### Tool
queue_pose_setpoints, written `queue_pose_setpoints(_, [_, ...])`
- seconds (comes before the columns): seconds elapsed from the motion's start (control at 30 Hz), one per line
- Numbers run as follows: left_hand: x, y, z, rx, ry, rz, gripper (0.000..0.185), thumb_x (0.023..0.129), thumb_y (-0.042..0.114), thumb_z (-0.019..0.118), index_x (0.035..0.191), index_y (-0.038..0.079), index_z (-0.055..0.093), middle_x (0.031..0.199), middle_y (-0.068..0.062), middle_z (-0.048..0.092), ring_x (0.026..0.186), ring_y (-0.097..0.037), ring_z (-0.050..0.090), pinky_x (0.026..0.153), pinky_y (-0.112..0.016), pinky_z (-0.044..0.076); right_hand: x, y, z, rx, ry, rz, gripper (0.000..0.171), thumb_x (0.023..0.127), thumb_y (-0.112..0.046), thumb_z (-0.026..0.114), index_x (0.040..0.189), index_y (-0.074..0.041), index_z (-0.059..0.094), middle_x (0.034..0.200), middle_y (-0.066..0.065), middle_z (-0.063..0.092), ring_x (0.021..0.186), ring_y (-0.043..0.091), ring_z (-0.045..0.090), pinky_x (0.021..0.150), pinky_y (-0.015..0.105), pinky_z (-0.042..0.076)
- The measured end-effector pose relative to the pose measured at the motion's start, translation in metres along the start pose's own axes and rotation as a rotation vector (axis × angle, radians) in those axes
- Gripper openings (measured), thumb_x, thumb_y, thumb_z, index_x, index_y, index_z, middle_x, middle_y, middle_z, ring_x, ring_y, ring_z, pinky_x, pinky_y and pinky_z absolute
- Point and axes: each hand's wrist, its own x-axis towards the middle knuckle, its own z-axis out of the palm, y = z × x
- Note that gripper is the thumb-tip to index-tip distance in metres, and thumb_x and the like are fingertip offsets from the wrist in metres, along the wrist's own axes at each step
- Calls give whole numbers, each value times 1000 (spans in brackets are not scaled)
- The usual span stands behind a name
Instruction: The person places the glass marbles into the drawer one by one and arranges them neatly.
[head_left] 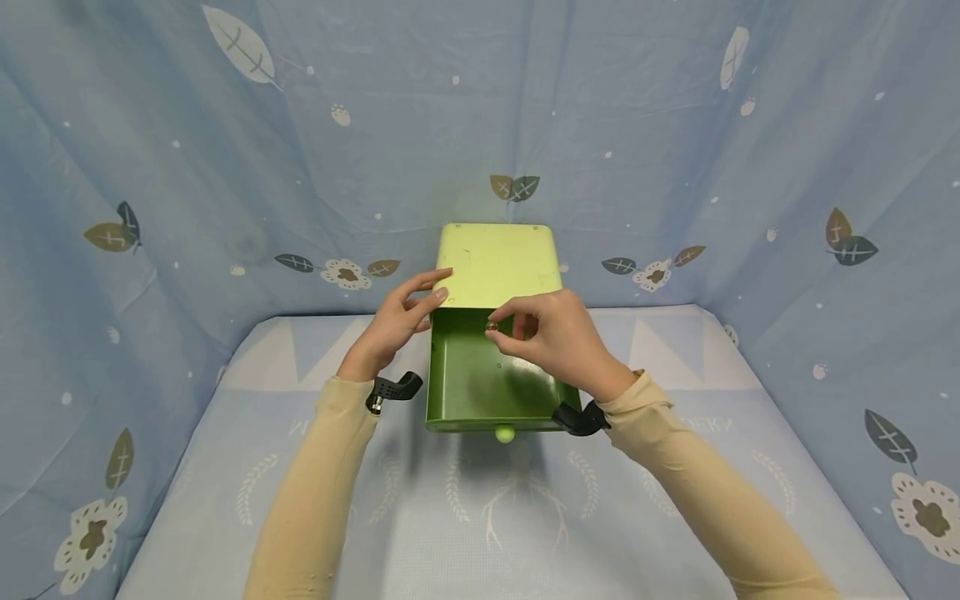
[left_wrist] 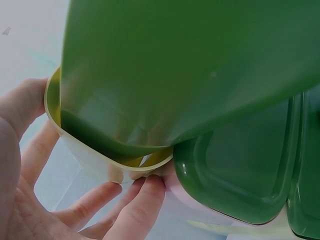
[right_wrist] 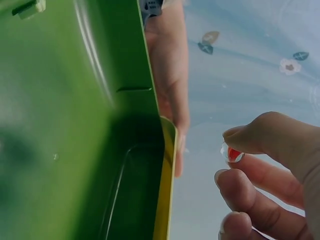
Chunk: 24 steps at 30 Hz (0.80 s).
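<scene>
A clear glass marble [right_wrist: 231,152] with a red patch inside is pinched between the thumb and a finger of my right hand [head_left: 558,333]. In the head view this hand hovers over the pulled-out dark green drawer [head_left: 465,371], which has a round light green knob [head_left: 505,433] on its front. The drawer juts from a pale yellow-green box [head_left: 495,262]. My left hand [head_left: 392,327] rests against the left side of that box near its front edge, fingers spread and fairly straight. The left wrist view shows those fingertips touching the box wall.
The box stands on a pale patterned cloth-covered table [head_left: 300,467]. Close behind it hangs a blue curtain [head_left: 420,108] with leaves and flowers, also along both sides. In the left wrist view, other dark green panels [left_wrist: 245,170] sit beside the drawer.
</scene>
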Motion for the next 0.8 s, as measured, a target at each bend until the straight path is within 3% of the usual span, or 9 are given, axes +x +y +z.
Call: queue_pose_setpoints(0.8, [1,-1,-1,3,3,2,51,114,43,63,163,31,55,165,-12,36,148,-36,48,120,-67,42,16,13,9,17,-149,-58,8,94,-16,89,101,-12,87,65,-14,59,55,2,53,58,29,51])
